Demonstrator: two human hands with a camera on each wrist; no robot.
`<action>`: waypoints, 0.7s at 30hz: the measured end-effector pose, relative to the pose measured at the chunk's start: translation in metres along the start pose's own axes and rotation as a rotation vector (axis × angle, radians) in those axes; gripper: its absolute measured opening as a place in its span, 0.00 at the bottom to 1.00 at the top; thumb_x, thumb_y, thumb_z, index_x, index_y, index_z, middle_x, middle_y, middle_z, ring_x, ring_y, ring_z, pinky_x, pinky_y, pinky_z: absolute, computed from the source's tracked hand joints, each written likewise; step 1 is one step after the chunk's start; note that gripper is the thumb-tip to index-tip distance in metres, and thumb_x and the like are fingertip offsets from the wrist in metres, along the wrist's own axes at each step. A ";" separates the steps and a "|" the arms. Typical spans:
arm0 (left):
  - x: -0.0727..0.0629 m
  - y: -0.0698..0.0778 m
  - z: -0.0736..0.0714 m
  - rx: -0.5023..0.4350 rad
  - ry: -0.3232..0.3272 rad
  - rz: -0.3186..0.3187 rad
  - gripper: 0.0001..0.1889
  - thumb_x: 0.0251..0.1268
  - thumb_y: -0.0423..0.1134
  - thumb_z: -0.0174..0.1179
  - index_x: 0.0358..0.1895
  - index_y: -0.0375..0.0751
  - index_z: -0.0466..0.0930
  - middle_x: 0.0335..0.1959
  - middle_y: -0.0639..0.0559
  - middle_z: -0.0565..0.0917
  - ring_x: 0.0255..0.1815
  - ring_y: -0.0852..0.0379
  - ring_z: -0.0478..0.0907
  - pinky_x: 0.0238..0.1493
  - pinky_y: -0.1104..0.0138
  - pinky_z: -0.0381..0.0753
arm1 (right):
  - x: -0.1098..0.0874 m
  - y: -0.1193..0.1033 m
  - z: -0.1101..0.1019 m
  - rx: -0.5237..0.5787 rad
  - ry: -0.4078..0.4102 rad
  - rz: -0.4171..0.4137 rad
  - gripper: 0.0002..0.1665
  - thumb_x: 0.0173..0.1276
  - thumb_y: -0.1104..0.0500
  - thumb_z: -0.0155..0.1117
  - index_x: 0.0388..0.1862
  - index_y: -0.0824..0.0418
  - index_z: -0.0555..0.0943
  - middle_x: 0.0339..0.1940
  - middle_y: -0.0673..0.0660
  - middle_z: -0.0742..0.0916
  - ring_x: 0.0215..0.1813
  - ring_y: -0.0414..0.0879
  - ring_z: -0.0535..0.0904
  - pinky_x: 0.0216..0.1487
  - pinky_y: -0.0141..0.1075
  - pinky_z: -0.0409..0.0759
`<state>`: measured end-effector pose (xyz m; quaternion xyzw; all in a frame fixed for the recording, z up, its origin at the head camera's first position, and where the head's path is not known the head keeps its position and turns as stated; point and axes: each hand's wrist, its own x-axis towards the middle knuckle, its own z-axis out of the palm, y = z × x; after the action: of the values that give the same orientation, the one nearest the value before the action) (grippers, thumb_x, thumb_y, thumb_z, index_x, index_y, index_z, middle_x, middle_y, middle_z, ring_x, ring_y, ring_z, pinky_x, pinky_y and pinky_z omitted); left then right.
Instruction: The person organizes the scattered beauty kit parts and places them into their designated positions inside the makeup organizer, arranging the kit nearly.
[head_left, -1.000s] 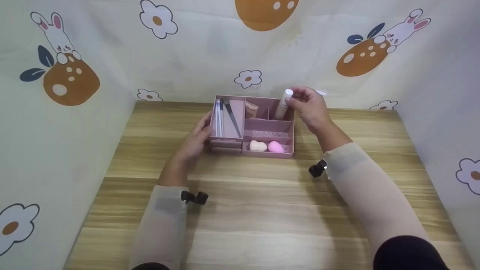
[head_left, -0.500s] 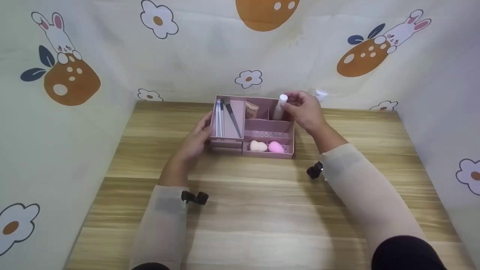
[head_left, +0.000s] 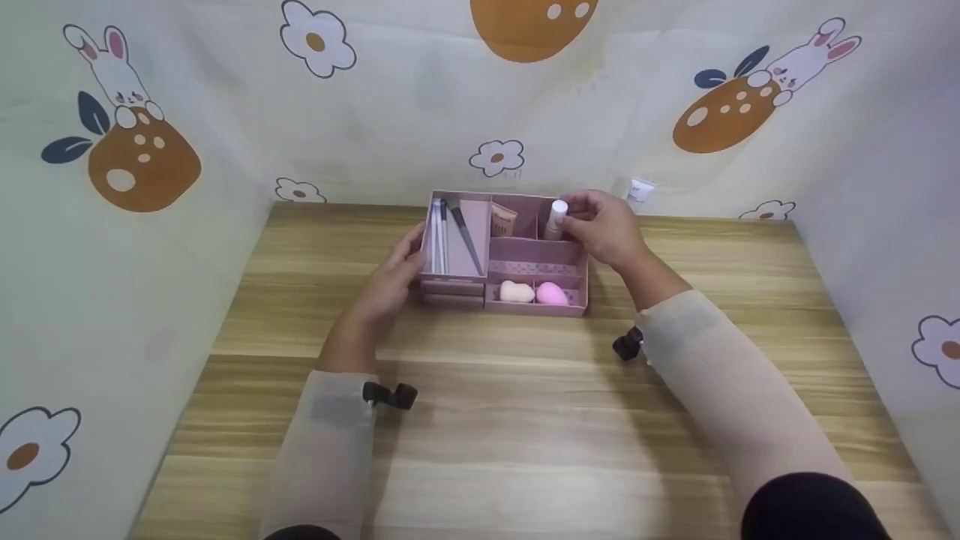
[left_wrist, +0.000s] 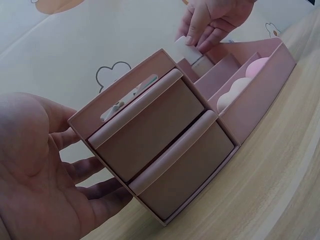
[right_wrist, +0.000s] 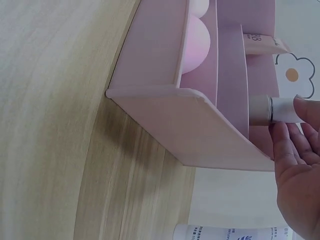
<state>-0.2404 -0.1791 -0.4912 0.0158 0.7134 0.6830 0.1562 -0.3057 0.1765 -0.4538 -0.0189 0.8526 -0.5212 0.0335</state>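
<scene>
A pink cosmetics organizer (head_left: 536,309) stands on the table. My right hand (head_left: 604,225) pinches a small bottle by its white cap (right_wrist: 283,110); its beige lower part (right_wrist: 259,109) is inside the organizer's back right compartment. Against the organizer's left side rests my left hand (head_left: 391,281), fingers extended, as the left wrist view (left_wrist: 45,175) also shows. A beige BB tube (head_left: 503,220) occupies the compartment left of the bottle. Slim pens (head_left: 466,240) lie in the left top tray. A cream makeup sponge (head_left: 516,292) and a pink makeup sponge (head_left: 553,293) sit in front.
Behind my right hand, a white tube (head_left: 639,192) stands near the patterned back wall (head_left: 420,97); its printed side (right_wrist: 235,233) shows in the right wrist view. Two drawers (left_wrist: 150,135) fill the organizer's left front. Wooden tabletop (head_left: 510,420) extends in front.
My right hand has lowered the bottle deeper into the back right compartment, moving slightly left and bringing it more upright. The white tube behind has come into fuller view. My left hand stays put.
</scene>
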 end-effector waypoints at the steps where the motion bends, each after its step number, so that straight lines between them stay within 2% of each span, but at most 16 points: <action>1: 0.000 0.000 0.000 0.004 -0.001 0.002 0.29 0.88 0.51 0.45 0.86 0.71 0.55 0.92 0.56 0.45 0.92 0.53 0.38 0.92 0.53 0.41 | 0.000 0.000 0.000 -0.016 0.000 0.002 0.22 0.73 0.59 0.74 0.64 0.59 0.85 0.59 0.60 0.90 0.61 0.51 0.88 0.62 0.42 0.89; 5: 0.001 0.001 0.000 0.015 -0.002 0.006 0.29 0.88 0.51 0.45 0.86 0.72 0.55 0.92 0.55 0.44 0.92 0.52 0.38 0.92 0.52 0.40 | 0.000 -0.001 -0.001 -0.100 -0.010 0.016 0.21 0.74 0.57 0.74 0.64 0.58 0.85 0.59 0.58 0.90 0.62 0.50 0.87 0.63 0.44 0.88; 9: 0.001 0.001 0.000 0.007 -0.005 0.020 0.29 0.88 0.49 0.44 0.86 0.70 0.55 0.91 0.54 0.47 0.92 0.52 0.42 0.92 0.53 0.44 | 0.000 -0.001 -0.001 -0.131 -0.010 0.017 0.21 0.74 0.57 0.74 0.63 0.58 0.86 0.59 0.58 0.90 0.63 0.51 0.87 0.65 0.45 0.87; 13: 0.000 0.000 -0.001 -0.014 -0.012 0.031 0.29 0.88 0.47 0.44 0.86 0.67 0.55 0.90 0.54 0.51 0.90 0.54 0.47 0.91 0.54 0.48 | 0.000 -0.001 -0.001 -0.102 -0.011 0.011 0.22 0.74 0.58 0.73 0.65 0.59 0.85 0.61 0.58 0.90 0.64 0.51 0.87 0.66 0.45 0.87; 21: 0.000 0.000 0.000 -0.012 -0.007 0.022 0.30 0.88 0.47 0.45 0.86 0.68 0.55 0.91 0.56 0.49 0.91 0.56 0.41 0.92 0.54 0.43 | -0.003 0.002 -0.006 0.018 0.001 -0.005 0.24 0.73 0.62 0.73 0.66 0.62 0.84 0.62 0.62 0.89 0.65 0.53 0.87 0.68 0.42 0.86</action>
<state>-0.2401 -0.1792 -0.4911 0.0250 0.7085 0.6888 0.1514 -0.3033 0.1829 -0.4523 -0.0204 0.8477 -0.5291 0.0322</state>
